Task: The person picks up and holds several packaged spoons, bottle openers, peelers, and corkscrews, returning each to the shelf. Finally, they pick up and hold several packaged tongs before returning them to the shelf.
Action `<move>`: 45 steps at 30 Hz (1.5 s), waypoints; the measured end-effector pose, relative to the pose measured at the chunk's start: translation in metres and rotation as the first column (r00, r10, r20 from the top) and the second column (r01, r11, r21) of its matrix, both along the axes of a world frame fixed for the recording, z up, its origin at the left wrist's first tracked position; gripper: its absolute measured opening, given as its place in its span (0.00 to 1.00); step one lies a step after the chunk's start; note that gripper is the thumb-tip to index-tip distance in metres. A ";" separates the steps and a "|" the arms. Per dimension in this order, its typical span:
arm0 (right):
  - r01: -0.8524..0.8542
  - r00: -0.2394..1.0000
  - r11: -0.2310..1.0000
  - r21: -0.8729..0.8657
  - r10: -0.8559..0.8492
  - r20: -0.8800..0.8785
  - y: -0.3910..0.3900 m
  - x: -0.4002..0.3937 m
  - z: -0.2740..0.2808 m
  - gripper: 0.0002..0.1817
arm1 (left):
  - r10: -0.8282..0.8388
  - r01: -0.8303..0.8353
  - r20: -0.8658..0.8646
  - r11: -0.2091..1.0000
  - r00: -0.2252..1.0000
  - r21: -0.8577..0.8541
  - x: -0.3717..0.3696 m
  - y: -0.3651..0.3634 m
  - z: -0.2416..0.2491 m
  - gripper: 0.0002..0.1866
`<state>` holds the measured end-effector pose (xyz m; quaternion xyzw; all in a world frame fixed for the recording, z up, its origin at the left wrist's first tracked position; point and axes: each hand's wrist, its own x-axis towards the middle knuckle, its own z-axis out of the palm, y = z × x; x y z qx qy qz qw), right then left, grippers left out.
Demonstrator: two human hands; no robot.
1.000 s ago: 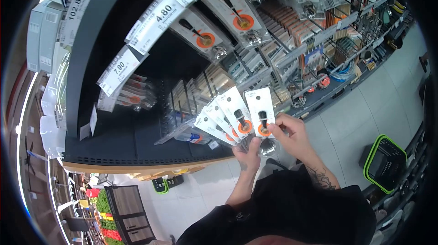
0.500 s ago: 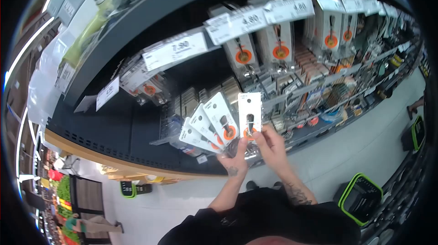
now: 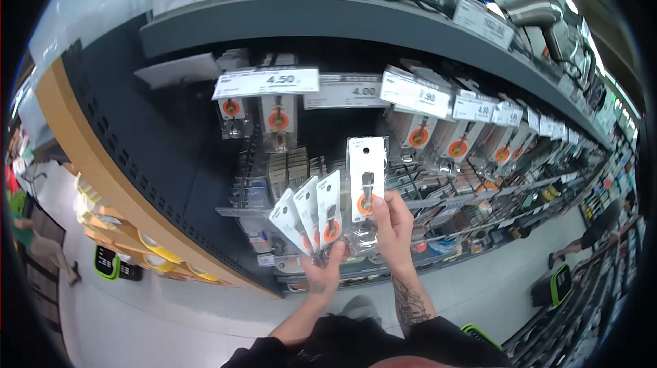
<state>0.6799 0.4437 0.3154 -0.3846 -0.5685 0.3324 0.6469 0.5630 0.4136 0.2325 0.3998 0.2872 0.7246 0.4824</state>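
Note:
My left hand (image 3: pixel 322 275) is closed round the lower ends of three fanned blister packs (image 3: pixel 328 197), white cards with an orange circle and a small dark-handled tool whose kind I cannot make out. Beside them, my right hand (image 3: pixel 395 231) pinches one similar blister pack (image 3: pixel 366 166) near its orange circle, holding it upright with the printed side towards me. Both hands are in front of the shelf unit. Behind the packs, similar carded packs (image 3: pixel 278 120) hang on hooks under price labels (image 3: pixel 270 82).
A dark shelf (image 3: pixel 287 26) with hair appliances runs overhead, with a hair dryer (image 3: pixel 537 12) at right. Wooden edging (image 3: pixel 102 162) borders the unit on the left. Black-green baskets (image 3: pixel 560 286) stand on the floor. Another person (image 3: pixel 606 221) is in the right aisle.
The view has swung left, bringing the hook rows to the middle. My right hand has raised its single pack slightly apart from the fan in my left hand.

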 end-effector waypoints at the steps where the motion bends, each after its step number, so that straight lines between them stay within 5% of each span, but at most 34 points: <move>1: 0.013 0.999 1.000 0.009 -0.013 0.038 0.004 0.001 0.004 0.10 | -0.069 0.069 0.026 0.998 0.997 0.010 -0.006 0.005 0.005 0.18; 6: 0.105 0.994 0.990 0.099 -0.108 0.031 0.021 -0.002 0.016 0.09 | -0.291 0.315 0.206 0.944 0.934 -0.094 -0.032 0.037 0.061 0.13; 14: 0.091 0.984 0.985 0.146 -0.111 0.136 0.039 0.010 0.017 0.08 | -0.502 0.454 0.269 0.863 0.822 0.223 -0.052 0.037 0.096 0.16; 24: 0.057 0.986 0.966 0.251 -0.094 0.138 0.037 -0.012 0.035 0.09 | -0.491 0.475 0.316 0.870 0.812 0.132 -0.061 0.017 0.138 0.21; 34: 0.037 0.996 0.969 0.245 -0.055 0.068 0.055 -0.025 0.050 0.10 | -0.638 0.651 0.443 0.745 0.630 0.146 -0.075 -0.006 0.169 0.22; 36: 0.036 0.996 0.973 0.230 -0.054 0.073 0.055 -0.026 0.050 0.10 | -0.730 0.709 0.490 0.649 0.477 0.276 -0.078 -0.001 0.164 0.20; 45: 0.122 0.987 0.973 0.195 -0.141 0.083 0.052 -0.032 0.057 0.11 | -0.670 0.677 0.437 0.716 0.599 0.169 -0.076 -0.005 0.170 0.23</move>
